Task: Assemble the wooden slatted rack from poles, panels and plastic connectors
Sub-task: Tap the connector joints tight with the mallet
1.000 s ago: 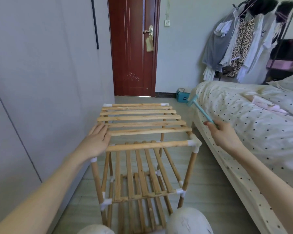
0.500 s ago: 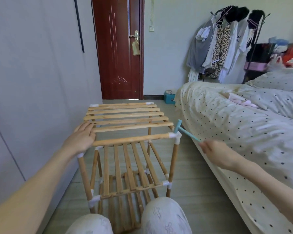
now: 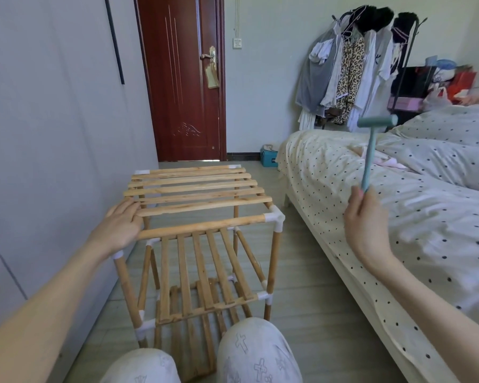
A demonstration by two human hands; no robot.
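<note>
The wooden slatted rack stands upright on the floor between the wall and the bed, with slatted shelves at the top, middle and bottom. White plastic connectors join its poles; the near right top connector shows plainly. My left hand lies flat on the near left top corner, fingers straight across the slats. My right hand is raised to the right of the rack and holds the handle of a small teal plastic mallet, its head up high, well above the rack.
A grey wardrobe wall runs along the left. The bed with a dotted cover lies close on the right. A red-brown door, a teal box and a clothes rack stand at the back. My knees are at the bottom.
The mallet head was down at the near right top connector half a second ago; my right hand has since swung it up and to the right. My left hand stays on the corner.
</note>
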